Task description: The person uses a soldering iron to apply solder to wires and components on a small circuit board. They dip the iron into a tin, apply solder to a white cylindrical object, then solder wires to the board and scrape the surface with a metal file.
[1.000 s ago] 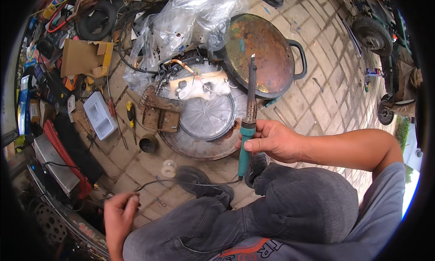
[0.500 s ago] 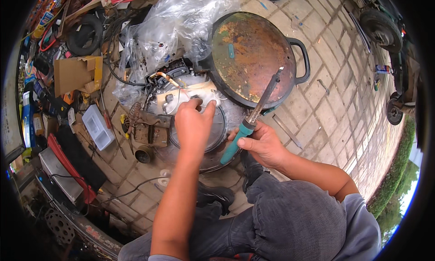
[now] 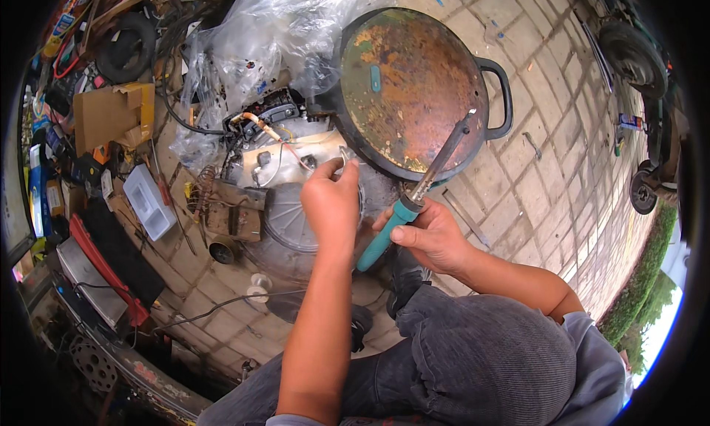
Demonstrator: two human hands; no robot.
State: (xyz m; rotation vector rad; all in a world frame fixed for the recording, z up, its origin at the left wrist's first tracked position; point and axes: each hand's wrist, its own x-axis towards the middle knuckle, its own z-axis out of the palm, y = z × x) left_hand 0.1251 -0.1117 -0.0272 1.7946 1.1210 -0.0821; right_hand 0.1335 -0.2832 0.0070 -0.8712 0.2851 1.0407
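Observation:
In my right hand [image 3: 436, 237] is a soldering iron [image 3: 390, 234], gripped by its green handle, its dark metal shaft slanting up and right over a round pan. The pan's broad rusty face [image 3: 410, 86] has a black rim and a side handle. My left hand [image 3: 329, 204] is closed in a pinch, thumb and forefinger on a thin white wire. Just beyond its fingertips lies a pale, whitish panel [image 3: 292, 160] with dark fittings and thin wires. A clear round ribbed cover [image 3: 292, 217] sits below the panel, partly hidden by my left hand.
Clear plastic sheeting [image 3: 266, 38] lies beyond the panel. To the left are a cardboard box [image 3: 111, 121], a clear plastic tray [image 3: 148, 200], a copper coil [image 3: 201, 189] and a red-edged case [image 3: 111, 271]. A dark cable [image 3: 214, 308] crosses the paving near a white spool [image 3: 259, 287].
My left hand has shifted right and slightly down, uncovering more of the panel and the ribbed cover. The soldering iron stays in my right hand, its tip slightly farther right. The view has shifted a little.

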